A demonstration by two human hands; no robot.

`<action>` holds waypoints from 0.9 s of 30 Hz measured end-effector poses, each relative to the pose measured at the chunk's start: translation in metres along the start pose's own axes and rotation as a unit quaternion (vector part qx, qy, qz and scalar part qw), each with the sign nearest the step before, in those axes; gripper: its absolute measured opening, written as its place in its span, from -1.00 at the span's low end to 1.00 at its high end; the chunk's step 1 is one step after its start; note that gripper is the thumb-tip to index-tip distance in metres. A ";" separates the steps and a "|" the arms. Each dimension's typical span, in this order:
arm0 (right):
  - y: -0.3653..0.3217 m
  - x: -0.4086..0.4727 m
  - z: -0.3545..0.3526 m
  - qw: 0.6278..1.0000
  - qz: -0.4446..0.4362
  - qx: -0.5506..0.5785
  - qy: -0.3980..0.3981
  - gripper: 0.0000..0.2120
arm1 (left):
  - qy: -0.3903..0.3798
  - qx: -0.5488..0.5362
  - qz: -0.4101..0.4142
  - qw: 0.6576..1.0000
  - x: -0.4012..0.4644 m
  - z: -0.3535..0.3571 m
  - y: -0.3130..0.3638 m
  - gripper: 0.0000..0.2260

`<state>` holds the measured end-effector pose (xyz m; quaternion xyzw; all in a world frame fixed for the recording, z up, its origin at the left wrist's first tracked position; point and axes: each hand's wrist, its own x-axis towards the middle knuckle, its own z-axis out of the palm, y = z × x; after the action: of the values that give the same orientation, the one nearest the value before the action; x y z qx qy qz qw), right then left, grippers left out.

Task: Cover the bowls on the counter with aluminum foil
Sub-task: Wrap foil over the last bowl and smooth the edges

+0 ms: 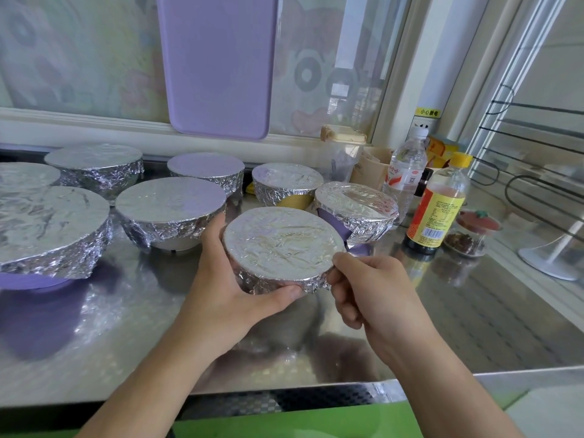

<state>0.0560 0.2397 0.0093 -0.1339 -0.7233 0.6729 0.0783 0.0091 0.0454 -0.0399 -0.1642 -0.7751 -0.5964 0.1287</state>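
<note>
In the head view, a small foil-covered bowl (281, 248) is held tilted above the steel counter (442, 311), near its front edge, with its flat foil top facing up and towards the camera. The left hand (227, 279) cups it from the left and below; its grip is clamped on the bowl, thumb along the lower foil rim and fingers curled behind the far side. The right hand (363, 289) pinches the crumpled foil at the bowl's right edge between thumb and forefinger, the other fingers curled under.

Seven more bowls stand on the counter behind, each already wrapped in foil: a big purple bowl (47, 229) at the left, a white bowl (170, 210) just beside the held one, two (94, 162) (207, 169) in the back row, one cut off at the far left (25, 173), a yellow bowl (286, 181), and a purple one (357, 210) leaning to the right.

At the right stand a water bottle (406, 172), a sauce bottle (437, 203) with a yellow cap, and a small glass jar (471, 235). A purple board (218, 64) leans against the window.
</note>
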 end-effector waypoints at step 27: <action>-0.006 -0.011 0.003 0.998 0.010 -0.005 -0.058 -0.59 | 0.000 0.002 0.001 1.000 0.002 -0.001 -0.002 0.31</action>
<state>0.0652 0.2334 0.0153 -0.1018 -0.7284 0.6769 0.0290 0.0062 0.0437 -0.0409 -0.1644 -0.7761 -0.5949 0.1294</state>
